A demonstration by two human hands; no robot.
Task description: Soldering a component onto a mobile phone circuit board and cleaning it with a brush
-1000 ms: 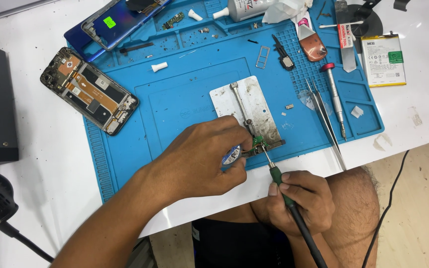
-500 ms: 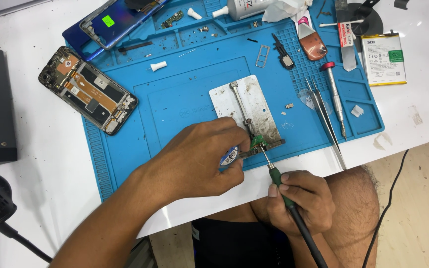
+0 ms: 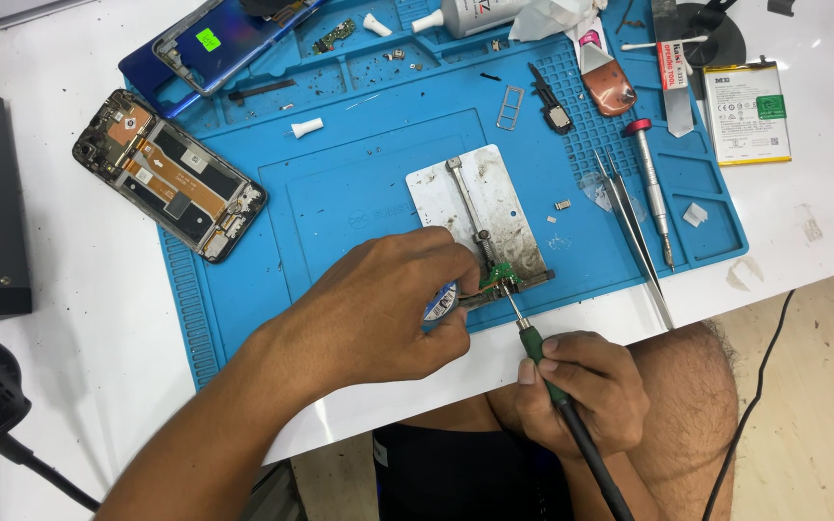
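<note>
The right hand (image 3: pixel 581 391) has its fingers (image 3: pixel 544 365) closed around a soldering iron (image 3: pixel 552 386), tip touching a small green circuit board (image 3: pixel 501 277) clamped at the near edge of a metal holder plate (image 3: pixel 475 207). The left hand (image 3: pixel 378 309) pinches a solder spool (image 3: pixel 441 304) beside it, on a blue mat (image 3: pixel 340 193) covering the bench (image 3: pixel 69 318).

Both hands (image 3: pixel 378 309) seemingly curled, close together.

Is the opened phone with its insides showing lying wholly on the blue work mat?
No: the opened phone lies at the left edge of the blue mat, with its upper-left end out on the white table.
</note>
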